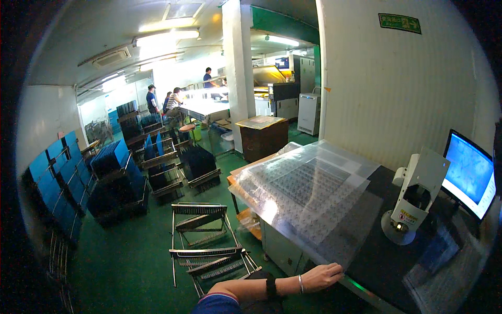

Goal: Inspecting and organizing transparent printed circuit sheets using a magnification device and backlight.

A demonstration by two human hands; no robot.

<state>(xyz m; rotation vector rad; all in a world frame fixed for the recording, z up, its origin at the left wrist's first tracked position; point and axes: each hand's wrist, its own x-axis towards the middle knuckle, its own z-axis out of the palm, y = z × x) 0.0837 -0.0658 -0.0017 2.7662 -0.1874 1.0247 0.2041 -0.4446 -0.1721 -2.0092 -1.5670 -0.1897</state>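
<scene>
A bare L hand [323, 277], w/ a silver metal bracelet [301, 284] and a black wristband [271, 287] worn above it, is held at the near edge of a large clear plastic sheet w/ rows of small grey marks [308, 193]. Its fingers are curled in, approx. at the sheet's near corner; whether the edge is pinched can't be told. R hand isn't shown, so its fingers can't be told.

The sheet is laid flat across a black-topped workbench [384, 261], its far L part reaching past the black top. To its R, a white boxy instrument on a round base [421, 191] is stood, w/ a black-framed monitor showing a blue pic [470, 172] just behind. Lower R, a translucent sheet-like item [444, 272] is blurred.

On the green floor [125, 261], L of the bench, a silver metal slotted rack [206, 253] is set; farther L, dark racks filled w/ blue panels [110, 159] are lined up. In the bg, a few people [174, 99] are seen nr a brightly lit white table [206, 106].
</scene>
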